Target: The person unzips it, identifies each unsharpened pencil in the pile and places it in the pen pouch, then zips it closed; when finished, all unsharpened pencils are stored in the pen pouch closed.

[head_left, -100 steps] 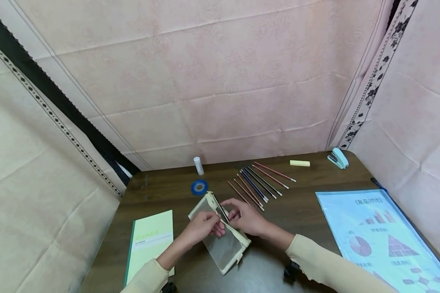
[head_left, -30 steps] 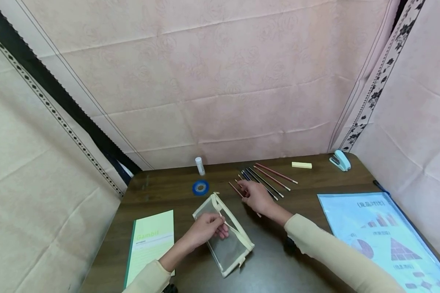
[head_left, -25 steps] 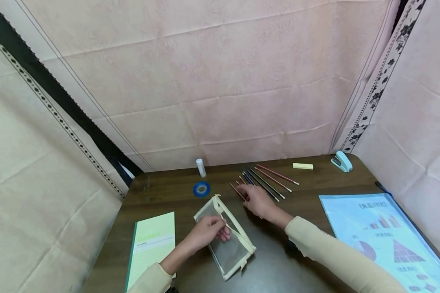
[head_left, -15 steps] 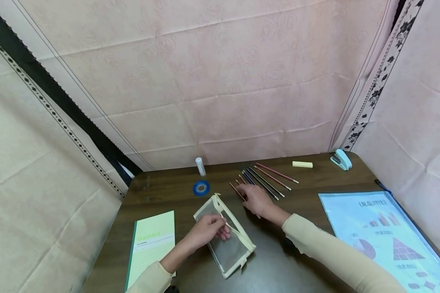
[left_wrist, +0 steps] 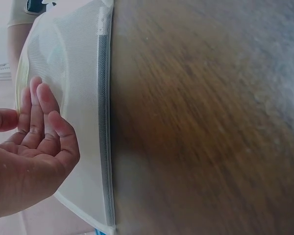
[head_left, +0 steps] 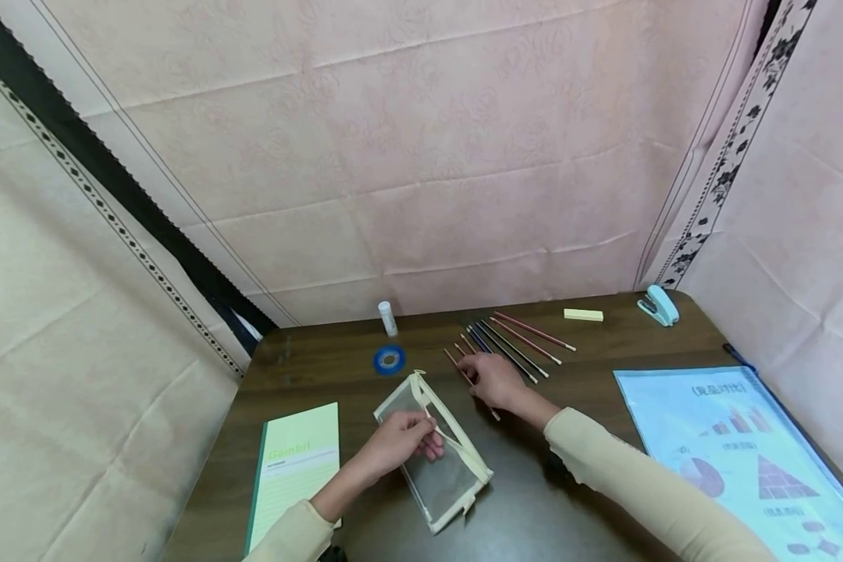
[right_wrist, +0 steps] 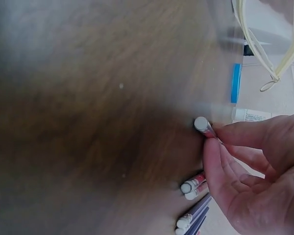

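My left hand (head_left: 402, 441) pinches the pale zip edge of a mesh pencil pouch (head_left: 441, 490), whose mouth gapes a little. In the left wrist view, the thumb and index finger meet at the pouch's edge, and the other fingers lie against the mesh (left_wrist: 83, 93). Right of the pouch, my right hand (head_left: 497, 381) pinches a reddish pencil (head_left: 452, 358) between thumb and index finger. The white end of that pencil (right_wrist: 202, 124) points toward the camera in the right wrist view. Several other pencils (head_left: 527, 339), red, blue and black, lie fanned beyond this hand.
Behind the pouch are a blue tape roll (head_left: 389, 359) and a white glue stick (head_left: 388, 318). A green notebook (head_left: 298, 468) lies at left. At right are a blue document folder (head_left: 730, 437), a pale yellow block (head_left: 583, 315) and a light blue stapler (head_left: 659, 306).
My right hand has left the pouch's mouth, reached right to the pencils and taken hold of the nearest reddish one. The left hand still holds the pouch edge.
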Motion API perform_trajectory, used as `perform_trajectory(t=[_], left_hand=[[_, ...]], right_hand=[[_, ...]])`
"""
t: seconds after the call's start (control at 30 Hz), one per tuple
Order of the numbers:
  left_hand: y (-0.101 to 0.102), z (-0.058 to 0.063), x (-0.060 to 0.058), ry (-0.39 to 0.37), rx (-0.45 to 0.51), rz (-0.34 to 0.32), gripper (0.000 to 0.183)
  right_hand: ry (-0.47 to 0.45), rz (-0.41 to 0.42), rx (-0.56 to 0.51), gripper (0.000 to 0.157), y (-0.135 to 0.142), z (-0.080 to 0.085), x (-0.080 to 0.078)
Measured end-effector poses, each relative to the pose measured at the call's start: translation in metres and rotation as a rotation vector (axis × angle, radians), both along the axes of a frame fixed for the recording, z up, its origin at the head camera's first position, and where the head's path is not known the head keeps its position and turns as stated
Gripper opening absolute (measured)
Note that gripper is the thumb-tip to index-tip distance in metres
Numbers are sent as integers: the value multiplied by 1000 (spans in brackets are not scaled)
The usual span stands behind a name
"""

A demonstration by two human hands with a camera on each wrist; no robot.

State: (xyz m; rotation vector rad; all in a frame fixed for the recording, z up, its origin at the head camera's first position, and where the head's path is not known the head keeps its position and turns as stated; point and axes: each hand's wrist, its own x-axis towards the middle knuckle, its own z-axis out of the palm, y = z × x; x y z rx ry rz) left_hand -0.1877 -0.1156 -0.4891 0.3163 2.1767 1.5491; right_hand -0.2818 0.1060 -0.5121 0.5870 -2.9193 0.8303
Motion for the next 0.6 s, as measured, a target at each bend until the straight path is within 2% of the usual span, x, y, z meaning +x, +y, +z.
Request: perform_trajectory(t=[0.4,0.6], left_hand=[[0,-4,-1,-3,7,5,37],[0,-8,-2,-9,1,5,37]], right_hand=[[-47,-30,16,46,-1,3,1],[-28,-70,31,47,-3,2,2]])
